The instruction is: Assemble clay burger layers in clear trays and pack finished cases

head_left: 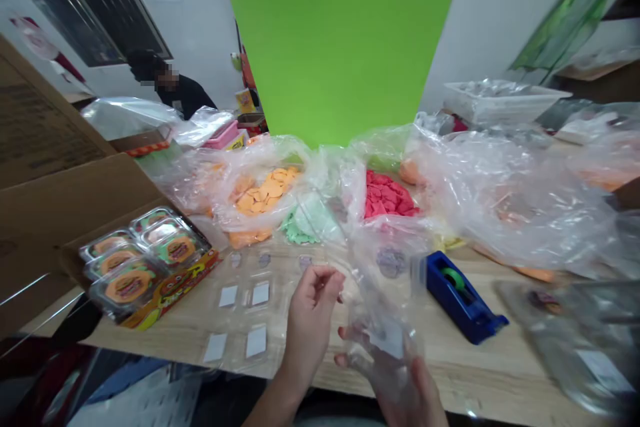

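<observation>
My left hand [310,320] is curled, its fingertips pinching the left edge of a transparent plastic bag [383,300]. My right hand [410,380] grips the lower part of that bag, which has a white label [387,340]. Below my left hand, a transparent plastic sheet [245,320] lies on the wooden table [500,373], with several white squares on it. To the right of the bag stands a blue tape dispenser [463,297], not touching either hand.
Plastic bags of orange [263,193], pale green [305,223] and red [387,197] pieces lie across the table. Packaged round orange items [130,287] sit at left by a cardboard box [55,213]. A green board [340,40] stands behind. A person in black [185,93] is farther back.
</observation>
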A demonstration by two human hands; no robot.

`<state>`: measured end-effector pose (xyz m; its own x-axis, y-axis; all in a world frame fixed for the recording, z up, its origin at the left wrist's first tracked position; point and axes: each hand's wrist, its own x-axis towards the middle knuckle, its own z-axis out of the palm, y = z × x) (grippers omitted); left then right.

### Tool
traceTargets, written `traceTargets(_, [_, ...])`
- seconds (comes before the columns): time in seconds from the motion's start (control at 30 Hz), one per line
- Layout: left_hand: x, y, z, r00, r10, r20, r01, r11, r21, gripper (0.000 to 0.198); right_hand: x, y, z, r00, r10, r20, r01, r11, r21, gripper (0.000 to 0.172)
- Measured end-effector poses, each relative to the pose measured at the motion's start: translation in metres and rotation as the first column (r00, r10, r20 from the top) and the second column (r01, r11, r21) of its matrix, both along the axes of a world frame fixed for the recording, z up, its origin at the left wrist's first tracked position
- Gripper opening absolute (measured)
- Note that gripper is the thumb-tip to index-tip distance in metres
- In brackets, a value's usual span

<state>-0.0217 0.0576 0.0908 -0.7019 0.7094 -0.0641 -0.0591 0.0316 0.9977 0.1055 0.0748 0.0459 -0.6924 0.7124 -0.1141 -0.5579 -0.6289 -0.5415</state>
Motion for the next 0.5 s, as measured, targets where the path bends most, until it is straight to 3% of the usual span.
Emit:
traceTargets(0.23, [0.0038, -0.0002, 0.0031, 0.997, -0.023, -0.072, 0.025, 0.999, 0.025, 0.015, 0.0045, -0.0007, -0.0103, 0.991, -0.058, 0.122, 0.038, 0.986, 0.159, 0.060])
traceTargets(0.37, [0.0017, -0.0020, 0.0031, 0.998, -0.022, -0.064, 0.022, 1.000, -0.005, 0.015, 0.0075, -0.0027, -0.0091, 0.975, -0.082, 0.209, 0.036, 0.976, 0.216, 0.071])
traceTargets(0.5, [-0.0010, -0.0005, 0.0007, 0.999, -0.023, -0.037, 0.024, 1.000, 0.017, 0.019, 0.0063, -0.0037, -0.0076, 0.971, -0.084, 0.225, 0.027, 0.969, 0.247, 0.071])
